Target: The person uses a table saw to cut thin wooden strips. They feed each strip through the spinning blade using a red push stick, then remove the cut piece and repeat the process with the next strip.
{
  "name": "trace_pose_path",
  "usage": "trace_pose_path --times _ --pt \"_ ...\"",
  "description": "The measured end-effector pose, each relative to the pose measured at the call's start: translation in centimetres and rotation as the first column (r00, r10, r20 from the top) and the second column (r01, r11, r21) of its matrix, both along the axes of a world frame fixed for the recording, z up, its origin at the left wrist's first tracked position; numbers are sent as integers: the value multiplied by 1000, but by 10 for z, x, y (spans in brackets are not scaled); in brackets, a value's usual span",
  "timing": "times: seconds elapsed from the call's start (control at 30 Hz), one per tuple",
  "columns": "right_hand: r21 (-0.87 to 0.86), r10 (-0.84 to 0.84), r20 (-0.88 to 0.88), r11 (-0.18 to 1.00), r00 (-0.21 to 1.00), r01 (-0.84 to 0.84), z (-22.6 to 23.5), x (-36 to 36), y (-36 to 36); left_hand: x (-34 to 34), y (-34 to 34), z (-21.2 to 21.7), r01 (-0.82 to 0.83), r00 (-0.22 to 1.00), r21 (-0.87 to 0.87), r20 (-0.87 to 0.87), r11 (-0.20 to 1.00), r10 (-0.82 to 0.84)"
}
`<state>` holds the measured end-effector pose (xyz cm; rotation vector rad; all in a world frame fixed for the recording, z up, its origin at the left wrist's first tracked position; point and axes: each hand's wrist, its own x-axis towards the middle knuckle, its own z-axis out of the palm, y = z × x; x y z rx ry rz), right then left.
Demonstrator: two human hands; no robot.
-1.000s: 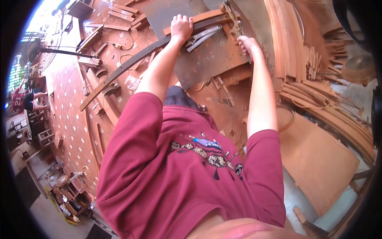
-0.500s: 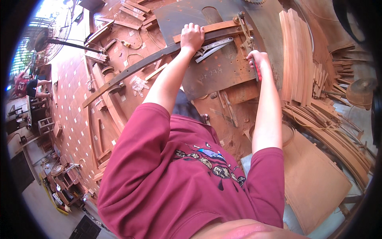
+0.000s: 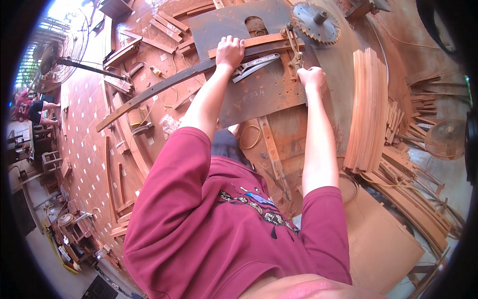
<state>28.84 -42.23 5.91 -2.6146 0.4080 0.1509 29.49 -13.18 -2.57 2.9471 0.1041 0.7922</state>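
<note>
My left hand (image 3: 229, 52) grips a long curved wooden strip (image 3: 149, 92) that lies across a rusty metal saw table (image 3: 264, 94). The strip runs from the far left up toward a toothed circular saw blade (image 3: 315, 21) at the top. My right hand (image 3: 311, 78) is closed on the right end of the strip, beside a metal clamp fitting (image 3: 294, 47). A grey metal wrench-like tool (image 3: 255, 66) rests on the table between my hands.
A stack of curved wooden slats (image 3: 367, 107) stands at the right, with more bent strips (image 3: 418, 199) beyond. A flat board (image 3: 383, 239) lies at lower right. A floor fan (image 3: 55, 55) and another person (image 3: 30, 107) are at far left. Wood offcuts litter the tiled floor.
Both hands and the strip have shifted downward and rightward in view as my head tilted; the saw blade has come into sight at the top. The grips look unchanged.
</note>
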Motion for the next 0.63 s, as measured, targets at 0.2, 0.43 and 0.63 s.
trace_pose_path --times 0.2,0.43,0.63 --pt "-7 -30 0 1000 1000 30 2 64 52 64 49 7 -16 1000 17 16 1000 15" --pt "1 -3 -6 1000 1000 3 10 136 107 135 104 11 -27 999 -8 -29 1000 27" --pt "-16 13 27 1000 1000 -13 16 184 142 187 139 14 -43 998 -21 -45 999 42"
